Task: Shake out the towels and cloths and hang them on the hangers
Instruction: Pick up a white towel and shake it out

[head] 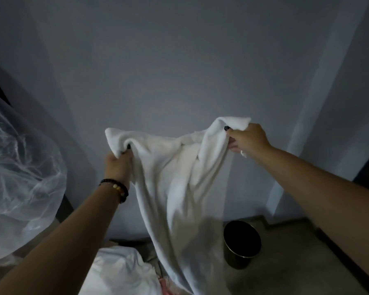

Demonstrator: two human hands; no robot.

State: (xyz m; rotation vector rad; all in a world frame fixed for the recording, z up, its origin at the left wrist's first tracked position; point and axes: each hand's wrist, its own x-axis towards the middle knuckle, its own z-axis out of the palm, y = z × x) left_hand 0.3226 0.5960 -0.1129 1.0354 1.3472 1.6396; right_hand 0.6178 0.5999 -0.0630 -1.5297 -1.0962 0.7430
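A white towel (179,184) hangs in the air in front of a grey wall, held up by its top edge. My left hand (117,165), with a dark bead bracelet on the wrist, grips the towel's upper left corner. The upper right corner is pinched in my right hand (248,138), which is a little higher. The towel sags between the hands and its lower part is blurred. A pile of white cloth (119,273) lies below at the bottom centre. No hanger is in view.
A dark round bin (242,244) stands on the floor just right of the towel's lower end. Sheer white netting (19,177) bulges in from the left. A pale curtain (320,103) hangs at the right by a dark edge.
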